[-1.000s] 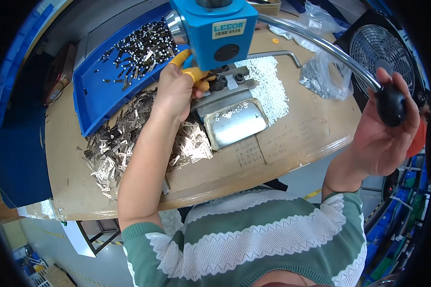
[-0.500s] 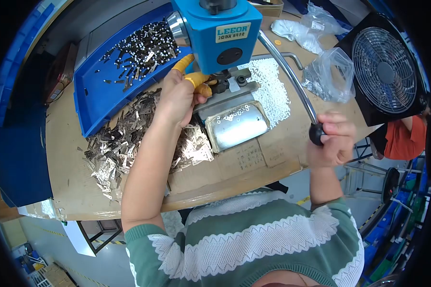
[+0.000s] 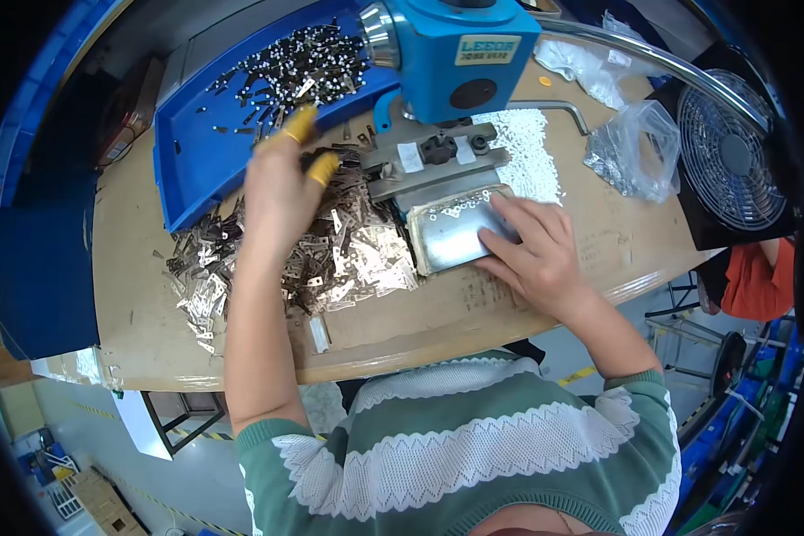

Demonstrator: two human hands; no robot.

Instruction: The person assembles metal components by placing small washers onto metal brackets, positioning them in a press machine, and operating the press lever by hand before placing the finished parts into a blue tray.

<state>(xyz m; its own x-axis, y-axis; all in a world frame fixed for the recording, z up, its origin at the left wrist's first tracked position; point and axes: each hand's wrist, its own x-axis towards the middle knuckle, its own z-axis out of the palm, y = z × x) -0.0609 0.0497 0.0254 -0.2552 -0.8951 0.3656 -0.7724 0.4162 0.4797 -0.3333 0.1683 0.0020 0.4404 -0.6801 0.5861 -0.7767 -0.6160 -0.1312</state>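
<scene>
My left hand [image 3: 280, 189], slightly blurred, wears yellow covers on its thumb and forefinger. It hangs above a heap of flat metal strips [image 3: 366, 259], beside the near wall of the blue tray [image 3: 180, 161]. Thumb and forefinger are apart, with nothing visible between them. My right hand [image 3: 540, 259] lies with fingers stretched over the right side of a shiny metal plate [image 3: 451, 243], where several small white rings [image 3: 456, 211] lie along the far edge. Behind the plate is the fixture [image 3: 438, 150] of a blue press [image 3: 460, 67].
White small parts [image 3: 523, 147] are spread right of the fixture. The press lever [image 3: 652, 54] reaches up to the right. Clear plastic bags [image 3: 639, 152] and a black fan [image 3: 732, 147] stand further right. Strips with white ends [image 3: 304, 76] fill part of the blue tray. Another person's orange garment [image 3: 759, 281] shows at right.
My right hand has let go of the lever's black knob and moved left onto the metal plate. The lever has swung up. My left hand has moved left from the fixture.
</scene>
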